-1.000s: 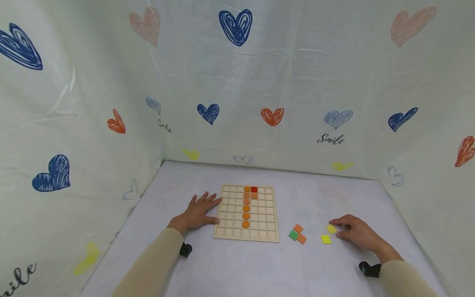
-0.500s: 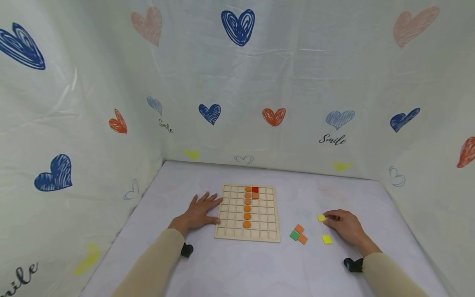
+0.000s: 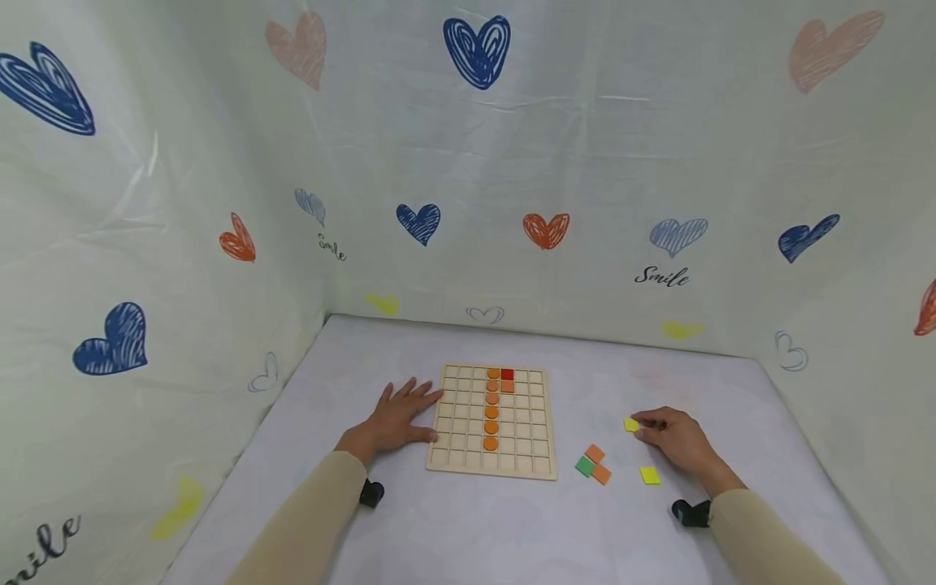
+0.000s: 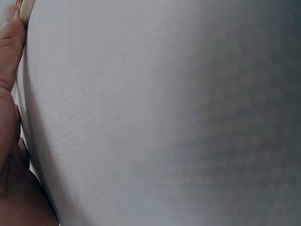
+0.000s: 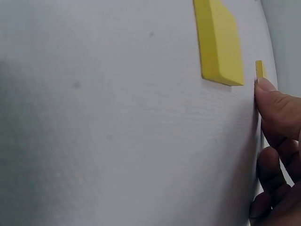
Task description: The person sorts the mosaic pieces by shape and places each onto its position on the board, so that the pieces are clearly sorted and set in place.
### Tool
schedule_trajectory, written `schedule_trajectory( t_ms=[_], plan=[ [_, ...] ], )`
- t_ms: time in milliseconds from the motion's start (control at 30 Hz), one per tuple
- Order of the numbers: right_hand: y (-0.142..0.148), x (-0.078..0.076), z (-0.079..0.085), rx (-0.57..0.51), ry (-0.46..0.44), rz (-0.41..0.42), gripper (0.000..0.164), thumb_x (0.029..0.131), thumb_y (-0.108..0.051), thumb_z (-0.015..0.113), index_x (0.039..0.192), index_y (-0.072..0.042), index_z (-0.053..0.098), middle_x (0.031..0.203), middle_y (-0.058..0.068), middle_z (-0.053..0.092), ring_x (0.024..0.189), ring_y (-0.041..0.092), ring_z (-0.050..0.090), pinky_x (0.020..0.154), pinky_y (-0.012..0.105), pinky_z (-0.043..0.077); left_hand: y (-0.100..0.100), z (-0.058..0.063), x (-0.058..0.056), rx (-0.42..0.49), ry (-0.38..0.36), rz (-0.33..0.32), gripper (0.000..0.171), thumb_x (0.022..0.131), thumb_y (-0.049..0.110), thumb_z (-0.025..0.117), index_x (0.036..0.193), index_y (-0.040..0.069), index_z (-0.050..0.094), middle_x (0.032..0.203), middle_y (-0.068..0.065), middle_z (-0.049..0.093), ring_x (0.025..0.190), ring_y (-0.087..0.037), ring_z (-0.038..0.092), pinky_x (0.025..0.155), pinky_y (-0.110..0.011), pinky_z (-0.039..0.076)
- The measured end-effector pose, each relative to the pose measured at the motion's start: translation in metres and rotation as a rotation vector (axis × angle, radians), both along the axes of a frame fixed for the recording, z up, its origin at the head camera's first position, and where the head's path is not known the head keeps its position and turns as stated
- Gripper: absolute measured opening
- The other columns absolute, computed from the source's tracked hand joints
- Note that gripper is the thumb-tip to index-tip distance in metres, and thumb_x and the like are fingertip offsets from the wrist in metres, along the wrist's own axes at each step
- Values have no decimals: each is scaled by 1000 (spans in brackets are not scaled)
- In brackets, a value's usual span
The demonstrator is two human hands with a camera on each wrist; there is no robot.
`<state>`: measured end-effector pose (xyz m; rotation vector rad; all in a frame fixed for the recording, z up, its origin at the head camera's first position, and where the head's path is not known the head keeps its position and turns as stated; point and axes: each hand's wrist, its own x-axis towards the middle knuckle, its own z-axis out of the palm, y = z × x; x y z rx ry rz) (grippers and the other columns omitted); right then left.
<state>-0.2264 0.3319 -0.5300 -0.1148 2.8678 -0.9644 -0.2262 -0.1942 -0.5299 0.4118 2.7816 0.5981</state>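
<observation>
My right hand point(image 3: 680, 443) pinches a thin yellow square tile point(image 3: 630, 424) between thumb and fingers, right of the wooden grid board point(image 3: 461, 457). In the right wrist view the thumb presses the end of this tile point(image 5: 260, 69), low at the tabletop. A second yellow square tile point(image 3: 650, 475) lies nearer to me. With spread fingers, my left hand point(image 3: 390, 419) rests against the board's left edge; its thumb touches the board edge point(image 4: 27, 10) in the left wrist view. The board carries a column of orange round pieces point(image 3: 491, 427), plus a red square point(image 3: 507, 374) and an orange square point(image 3: 507, 387).
Between the board and my right hand lie a green square tile point(image 3: 585, 465) and two orange ones, a far one point(image 3: 595, 453) and a near one point(image 3: 601, 474). A heart-printed curtain point(image 3: 556, 162) closes the white table point(image 3: 468, 528) at back and sides.
My right hand has moved left and farther from me, bringing the yellow tile away from the second one. The left hand stays at the board; the head view shifts slightly.
</observation>
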Motion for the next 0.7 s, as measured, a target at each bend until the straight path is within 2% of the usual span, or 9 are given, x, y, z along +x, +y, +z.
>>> schedule_trajectory(
  t_ms=[200, 467, 700],
  plan=[
    [-1, -1, -1, -4, 26, -18, 33, 97, -19, 77, 127, -3, 75, 115, 13, 73, 95, 23, 58, 80, 34, 49, -2, -1, -1, 7, 0, -8, 88, 91, 57, 75, 165, 26, 39, 175, -8, 28, 165, -36, 10, 131, -64, -3],
    [-8, -7, 3, -94, 29, -43, 36, 100, -23, 74, 132, -4, 72, 119, 14, 74, 108, 28, 65, 87, 31, 54, -2, -5, -5, -9, 22, -10, 87, 91, 58, 75, 165, 28, 40, 175, -6, 29, 165, -35, 10, 131, -64, -2],
    [-25, -14, 3, -120, 34, -55, 35, 101, -21, 72, 132, -5, 73, 119, 14, 75, 109, 27, 67, 84, 25, 55, -2, -6, -4, -6, 14, -12, 87, 91, 57, 76, 164, 27, 40, 174, -6, 30, 165, -36, 11, 131, -64, -1]
  ],
)
